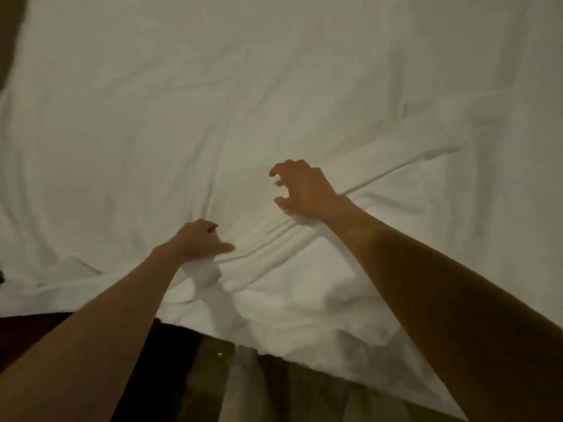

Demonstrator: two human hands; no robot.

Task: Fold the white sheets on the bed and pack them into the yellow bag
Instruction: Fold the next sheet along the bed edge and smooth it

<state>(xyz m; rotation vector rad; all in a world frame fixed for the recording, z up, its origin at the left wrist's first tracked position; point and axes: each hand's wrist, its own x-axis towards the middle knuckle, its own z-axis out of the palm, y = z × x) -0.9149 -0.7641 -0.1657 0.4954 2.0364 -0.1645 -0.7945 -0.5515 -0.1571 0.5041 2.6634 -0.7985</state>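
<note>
Dim room, bed (304, 400) filling pretty much the whole view, with the white sheet (274, 86) spread all over it and rumpled. Left hand (195, 239) has its fingers curled round a bunch of the sheet near the bed's near edge, thumb poking out toward the right. Right hand (301, 187) sits a bit farther up the sheet, fingers bent like a claw and spread, holding nothing as far as I can see. Creases fan out from both hands. No yellow bag visible.
</note>
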